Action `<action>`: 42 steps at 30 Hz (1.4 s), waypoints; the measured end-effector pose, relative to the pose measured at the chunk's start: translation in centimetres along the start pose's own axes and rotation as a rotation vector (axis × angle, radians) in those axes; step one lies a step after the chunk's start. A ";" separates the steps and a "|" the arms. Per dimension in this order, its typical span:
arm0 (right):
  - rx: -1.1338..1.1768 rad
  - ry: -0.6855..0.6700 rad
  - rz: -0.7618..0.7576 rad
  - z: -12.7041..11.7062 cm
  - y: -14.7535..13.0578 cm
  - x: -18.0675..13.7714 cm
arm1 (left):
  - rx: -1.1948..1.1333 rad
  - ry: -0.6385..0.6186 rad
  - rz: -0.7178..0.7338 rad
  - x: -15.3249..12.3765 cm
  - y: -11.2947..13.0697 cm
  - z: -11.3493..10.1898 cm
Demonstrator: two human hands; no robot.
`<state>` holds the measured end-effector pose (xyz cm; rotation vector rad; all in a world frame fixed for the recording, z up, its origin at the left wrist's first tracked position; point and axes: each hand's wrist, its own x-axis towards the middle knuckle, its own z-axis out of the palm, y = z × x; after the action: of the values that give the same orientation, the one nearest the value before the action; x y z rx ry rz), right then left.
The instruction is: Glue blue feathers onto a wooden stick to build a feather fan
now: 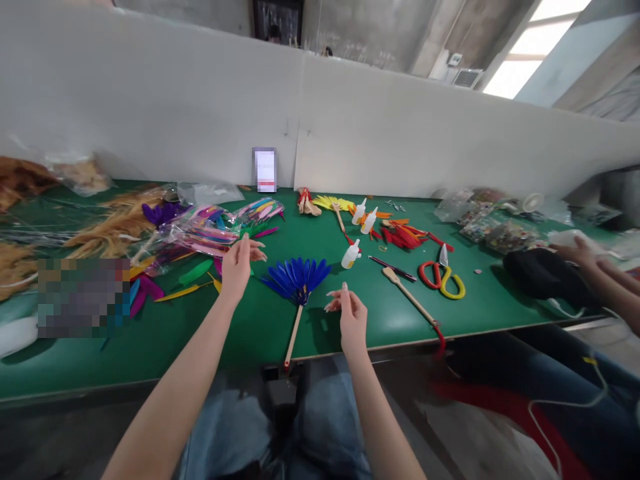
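the blue feather fan lies on the tabletop, between left hand and right hand; i see both loosely parted, apparently empty. likely light, with soft, easily bent plumes: grip the stiffer wooden handle.

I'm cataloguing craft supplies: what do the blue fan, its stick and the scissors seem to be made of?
The blue fan looks like feathers, soft and fairly matt, with separate slender vanes; natural or synthetic I can't tell. Its stick is probably smooth, pale wood, judging by its tan colour. The scissors have shiny grey blades, likely steel; their opaque red and yellow grips suggest plastic.
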<state>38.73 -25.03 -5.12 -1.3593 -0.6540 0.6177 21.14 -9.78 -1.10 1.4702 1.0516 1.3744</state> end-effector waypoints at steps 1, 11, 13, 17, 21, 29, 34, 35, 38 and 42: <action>0.009 -0.005 0.001 0.0 0.0 0.0 | -0.101 -0.001 -0.050 -0.6 0.0 -0.3; 0.087 -0.068 -0.009 0.0 0.6 0.1 | -0.435 -0.043 -0.313 -3.4 -0.7 -2.8; 0.086 -0.075 -0.013 0.0 0.7 0.2 | -0.461 -0.023 -0.328 -3.2 -0.7 -3.0; 0.077 -0.081 -0.021 0.0 0.6 0.2 | -0.512 -0.027 -0.365 -3.0 -0.6 -3.0; 0.071 -0.106 -0.031 -0.1 0.5 0.0 | -0.522 -0.032 -0.369 -2.9 -0.5 -3.1; 0.037 -0.151 -0.041 -0.2 0.6 0.0 | -0.267 0.081 -0.276 -2.8 -1.6 -3.2; 0.016 -0.185 -0.044 -0.4 0.6 0.1 | 0.037 0.130 -0.133 -3.1 -2.5 -2.9; 0.014 -0.189 -0.042 -0.4 0.7 0.1 | 0.104 0.124 -0.102 -3.1 -2.6 -2.9; 0.014 -0.195 -0.032 -0.3 1.2 0.4 | 0.305 0.069 -0.010 -3.0 -2.9 -2.8; 0.023 -0.183 -0.027 -0.1 1.5 0.6 | 0.538 -0.010 0.052 -2.7 -3.2 -2.6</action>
<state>39.18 -24.52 -6.54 -1.2802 -0.8090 0.7312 18.31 -11.34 -4.88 1.8934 1.4610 1.1641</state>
